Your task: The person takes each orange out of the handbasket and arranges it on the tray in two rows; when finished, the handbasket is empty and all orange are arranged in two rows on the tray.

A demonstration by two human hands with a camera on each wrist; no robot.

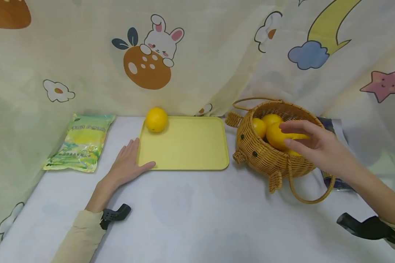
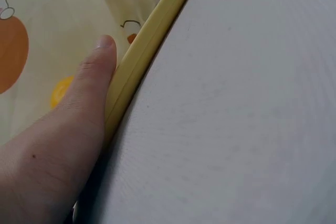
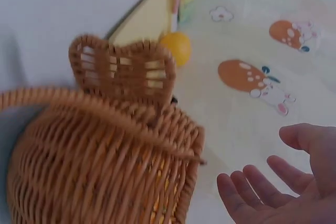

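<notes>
An orange (image 1: 156, 119) sits in the back left corner of the yellow tray (image 1: 187, 146). My left hand (image 1: 126, 164) rests at the tray's left side, fingers straight along it and thumb at the front left corner; in the left wrist view the thumb (image 2: 92, 74) lies against the tray's rim (image 2: 139, 51). Several oranges (image 1: 276, 136) lie in a wicker basket (image 1: 266, 160) with an animal face, tilted toward the tray. Over the basket's opening is my right hand (image 1: 319, 146), fingers apart and loosely bent. The right wrist view shows nothing held in that hand (image 3: 294, 182).
A green and yellow plastic bag (image 1: 80, 144) lies left of the tray. Part of a dark packet (image 1: 337, 182) shows behind the basket on the right. One basket handle (image 1: 311, 201) loops onto the white table (image 1: 197, 219); a printed cloth (image 1: 210, 54) hangs behind.
</notes>
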